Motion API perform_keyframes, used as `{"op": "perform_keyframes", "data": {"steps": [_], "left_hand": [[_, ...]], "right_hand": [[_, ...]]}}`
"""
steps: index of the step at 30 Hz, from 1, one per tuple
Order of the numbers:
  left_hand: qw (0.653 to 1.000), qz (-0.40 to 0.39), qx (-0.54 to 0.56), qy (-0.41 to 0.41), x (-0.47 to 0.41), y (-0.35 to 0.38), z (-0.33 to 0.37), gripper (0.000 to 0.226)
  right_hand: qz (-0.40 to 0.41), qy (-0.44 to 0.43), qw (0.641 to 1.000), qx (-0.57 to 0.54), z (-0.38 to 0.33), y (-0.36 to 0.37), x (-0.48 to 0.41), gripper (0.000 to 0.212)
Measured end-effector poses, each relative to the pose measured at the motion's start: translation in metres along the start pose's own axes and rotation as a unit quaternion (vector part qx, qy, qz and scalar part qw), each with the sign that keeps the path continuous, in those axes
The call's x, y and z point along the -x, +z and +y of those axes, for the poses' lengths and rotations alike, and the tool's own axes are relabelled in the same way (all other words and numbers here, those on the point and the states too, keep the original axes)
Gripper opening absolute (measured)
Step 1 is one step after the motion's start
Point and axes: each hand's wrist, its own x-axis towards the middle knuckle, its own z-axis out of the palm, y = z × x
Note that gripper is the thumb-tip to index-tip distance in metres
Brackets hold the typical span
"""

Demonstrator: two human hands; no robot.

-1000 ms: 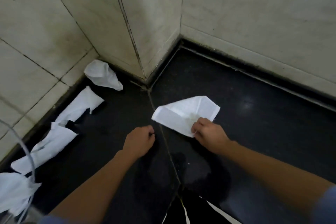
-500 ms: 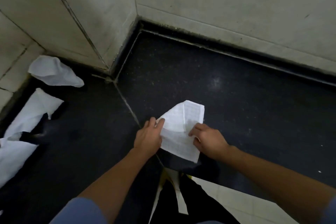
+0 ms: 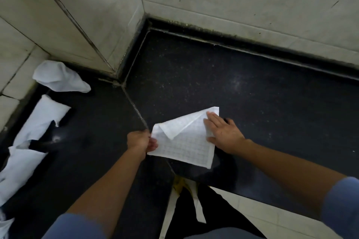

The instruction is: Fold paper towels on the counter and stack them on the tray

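A white paper towel (image 3: pixel 184 145) with a faint grid pattern lay on the dark counter (image 3: pixel 252 93), its left part covering the near end of the counter's seam (image 3: pixel 134 103) and the rest spreading to the right of that seam. The left hand (image 3: pixel 140 140), right at the seam, had its fingers curled in a pinching grip on the towel's left edge. The right hand (image 3: pixel 223 132), to the right of the seam, was released and flat, with straight fingers pressing down on the towel's right side near its far corner. A flap of the towel was folded over from the far edge towards its middle, with its tip lifted slightly. Well to the left of the seam, a crumpled white towel (image 3: pixel 58 76) sat against the tiled wall (image 3: pixel 97 15). Nearer on that same side, a torn, rumpled strip of towels (image 3: pixel 44 116) trailed along the counter's left edge. The far end of the seam met a jutting corner of the wall. Blue sleeves (image 3: pixel 340 200) covered both upper arms.
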Motion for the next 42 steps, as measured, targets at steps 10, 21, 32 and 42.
{"op": "perform_keyframes", "data": {"steps": [10, 21, 32, 42], "left_hand": [[0.683, -0.090, -0.513, 0.512, 0.021, 0.011, -0.022, 0.024], [0.743, -0.115, -0.585, 0.305, 0.016, 0.039, 0.012, 0.098], [0.649, -0.049, -0.590, 0.478, 0.039, 0.014, -0.026, 0.036], [0.608, -0.089, -0.605, 0.507, 0.052, 0.021, -0.068, 0.046]], "right_hand": [[0.063, -0.036, 0.997, -0.008, -0.015, -0.021, -0.017, 0.051], [0.024, -0.151, 0.988, -0.008, -0.030, 0.031, 0.026, 0.062], [0.101, -0.121, 0.986, 0.054, 0.001, 0.013, 0.039, 0.035], [0.039, -0.106, 0.993, 0.033, -0.052, 0.036, 0.054, 0.026]]}}
